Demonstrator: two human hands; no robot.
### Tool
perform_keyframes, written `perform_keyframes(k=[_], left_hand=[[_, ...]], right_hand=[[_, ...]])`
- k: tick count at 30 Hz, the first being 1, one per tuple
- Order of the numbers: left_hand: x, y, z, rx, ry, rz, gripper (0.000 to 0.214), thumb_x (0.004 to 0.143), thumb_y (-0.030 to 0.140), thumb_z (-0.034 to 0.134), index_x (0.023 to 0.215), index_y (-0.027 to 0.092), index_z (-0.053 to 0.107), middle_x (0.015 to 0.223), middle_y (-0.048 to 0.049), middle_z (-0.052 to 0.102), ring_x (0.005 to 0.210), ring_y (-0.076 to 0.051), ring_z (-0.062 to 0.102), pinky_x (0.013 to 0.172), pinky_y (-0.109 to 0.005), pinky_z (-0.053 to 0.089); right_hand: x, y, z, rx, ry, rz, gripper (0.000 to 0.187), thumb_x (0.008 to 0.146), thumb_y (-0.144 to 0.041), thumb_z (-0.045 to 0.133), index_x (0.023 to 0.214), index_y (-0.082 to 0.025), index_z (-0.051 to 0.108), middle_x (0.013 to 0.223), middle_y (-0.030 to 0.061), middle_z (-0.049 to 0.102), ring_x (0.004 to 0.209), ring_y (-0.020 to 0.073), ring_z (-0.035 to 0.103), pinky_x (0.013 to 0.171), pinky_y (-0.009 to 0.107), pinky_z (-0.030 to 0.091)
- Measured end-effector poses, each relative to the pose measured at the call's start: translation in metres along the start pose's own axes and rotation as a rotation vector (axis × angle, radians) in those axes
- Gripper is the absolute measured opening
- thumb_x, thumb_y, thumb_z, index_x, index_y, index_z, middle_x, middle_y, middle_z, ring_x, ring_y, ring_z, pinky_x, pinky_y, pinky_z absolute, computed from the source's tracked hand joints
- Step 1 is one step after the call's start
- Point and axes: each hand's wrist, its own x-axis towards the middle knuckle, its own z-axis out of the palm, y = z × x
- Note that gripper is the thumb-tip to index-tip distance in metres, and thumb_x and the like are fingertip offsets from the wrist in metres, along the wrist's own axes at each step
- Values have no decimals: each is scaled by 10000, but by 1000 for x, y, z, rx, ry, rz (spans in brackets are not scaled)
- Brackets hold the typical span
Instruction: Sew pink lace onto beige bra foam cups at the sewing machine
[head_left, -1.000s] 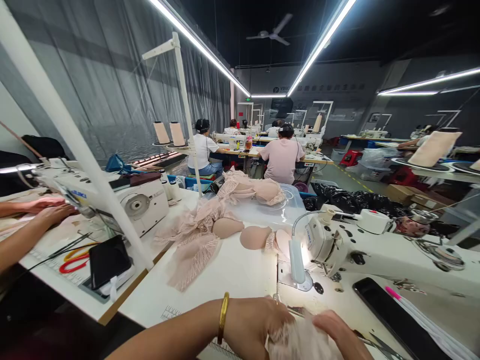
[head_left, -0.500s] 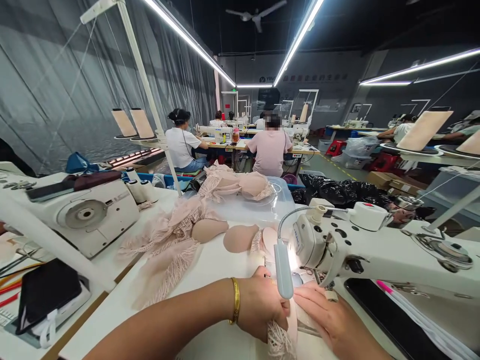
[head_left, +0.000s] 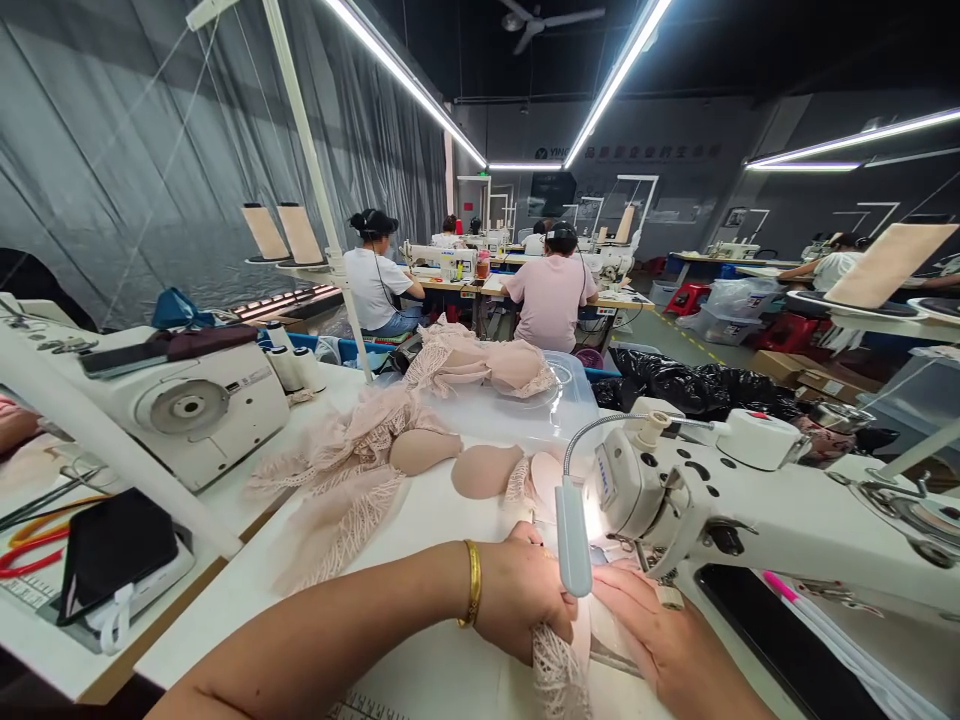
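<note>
My left hand (head_left: 521, 592), with a gold bangle on the wrist, is closed on a pink lace fabric piece (head_left: 559, 672) just in front of the needle area of the white sewing machine (head_left: 720, 500). My right hand (head_left: 660, 635) lies flat with fingers stretched out on the same fabric, under the machine's head. The machine's small lamp (head_left: 571, 535) hangs between my hands and hides part of the fingers.
Beige bra cups (head_left: 484, 468) and a heap of pink lace (head_left: 337, 480) lie on the white table (head_left: 420, 540) beyond my hands. A clear plastic bin (head_left: 555, 410) holds more pieces. A second sewing machine (head_left: 187, 400) and a black phone (head_left: 112, 550) are at left. Other workers sit farther back.
My hands have moved the lace forward from the table's near edge to under the machine head. The right hand has flattened on the fabric. The view has shifted right.
</note>
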Motion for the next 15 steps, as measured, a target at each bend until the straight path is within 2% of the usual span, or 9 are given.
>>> perform_keyframes(k=[2,5,9,12,15], left_hand=[[0,-2,-1,71,-59,9,286,656,167,772,477,196,552,696,-34,651,866,-271,604,864,-410,329],[-1,-4,-1,104,-25,7,266,670,197,795,495,211,595,697,-27,670,843,-265,604,856,-407,329],[-2,-10,1,183,47,119,273,709,248,796,509,213,614,710,-23,687,773,-228,603,845,-409,314],[-1,-17,2,285,24,133,247,742,231,761,547,203,612,789,-31,717,800,-223,617,840,-414,290],[0,-26,1,383,3,146,275,770,225,734,554,192,567,741,-30,678,773,-212,593,825,-414,291]], right_hand=[[-1,1,0,1,-36,-4,584,977,-172,549,1536,-340,548,1352,5,746,1137,242,763,731,260,648],[-3,3,2,-5,-50,-10,554,982,-148,531,1508,-315,570,1343,11,748,1126,223,762,736,246,648],[-3,3,3,-29,-18,-38,472,978,-144,502,1403,-291,645,1293,23,770,1069,224,778,761,254,654],[-3,3,2,-43,-25,-38,429,983,-144,498,1354,-285,660,1282,12,773,1070,211,776,798,246,651],[-5,4,2,-64,-1,-50,406,975,-129,495,1320,-264,661,1258,11,780,1054,200,776,825,256,647]])
